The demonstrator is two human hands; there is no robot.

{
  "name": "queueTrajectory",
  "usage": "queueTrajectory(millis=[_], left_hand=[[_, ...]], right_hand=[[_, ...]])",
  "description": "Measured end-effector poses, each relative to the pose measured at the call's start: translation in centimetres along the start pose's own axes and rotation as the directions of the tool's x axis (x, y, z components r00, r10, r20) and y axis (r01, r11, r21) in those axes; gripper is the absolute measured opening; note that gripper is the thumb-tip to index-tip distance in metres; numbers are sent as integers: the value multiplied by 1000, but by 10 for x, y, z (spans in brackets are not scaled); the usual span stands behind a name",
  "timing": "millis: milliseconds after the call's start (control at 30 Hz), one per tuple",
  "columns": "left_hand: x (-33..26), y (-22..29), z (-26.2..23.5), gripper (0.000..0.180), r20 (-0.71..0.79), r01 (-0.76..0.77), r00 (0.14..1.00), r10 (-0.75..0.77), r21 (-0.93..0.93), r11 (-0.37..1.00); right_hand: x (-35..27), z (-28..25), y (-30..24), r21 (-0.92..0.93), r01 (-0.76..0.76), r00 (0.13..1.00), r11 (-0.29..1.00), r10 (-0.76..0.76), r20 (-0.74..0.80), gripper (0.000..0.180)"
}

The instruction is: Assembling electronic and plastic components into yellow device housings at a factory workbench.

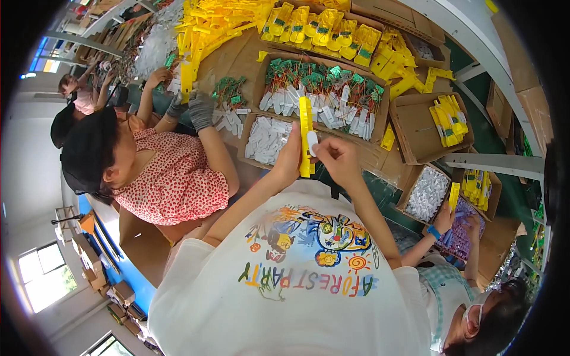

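My left hand [288, 155] is wrapped round a long, narrow yellow plastic part [305, 113], holding it upright in front of my chest. Against the right side of that part, my right hand [337, 159] pinches a small white oval plastic piece [312, 140] between thumb and finger. Just beyond my hands stands a cardboard box [259, 80] of green circuit boards [320, 74] with thin wires and white plastic pieces. A smaller box by my left forearm contains loose white pieces [266, 141].
At the back are yellow parts [222, 18] in a heap and a box of yellow assemblies [325, 26]. To the right stands a cardboard box [409, 127] with bundled yellow parts. A gloved co-worker [166, 166] sits left; another co-worker [442, 273] works close at right. A metal frame [499, 165] borders the right.
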State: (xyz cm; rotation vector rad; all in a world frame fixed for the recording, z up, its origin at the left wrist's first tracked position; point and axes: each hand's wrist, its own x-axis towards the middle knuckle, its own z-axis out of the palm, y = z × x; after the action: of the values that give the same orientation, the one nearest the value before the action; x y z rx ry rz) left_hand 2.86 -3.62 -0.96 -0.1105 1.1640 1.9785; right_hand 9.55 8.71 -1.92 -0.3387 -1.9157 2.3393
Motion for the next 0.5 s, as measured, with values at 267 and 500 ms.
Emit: queueTrajectory(millis=[267,500], left_hand=[[10,-8,-9,41,-90,55,995,-46,101,993],[12,4,-47,34,199,97,978,-69,-133,986]], right_hand=[[9,9,9,-219,60,995,974,-75,-61,21],[51,-1,-7,-143,-22,933,990,72,353,20]])
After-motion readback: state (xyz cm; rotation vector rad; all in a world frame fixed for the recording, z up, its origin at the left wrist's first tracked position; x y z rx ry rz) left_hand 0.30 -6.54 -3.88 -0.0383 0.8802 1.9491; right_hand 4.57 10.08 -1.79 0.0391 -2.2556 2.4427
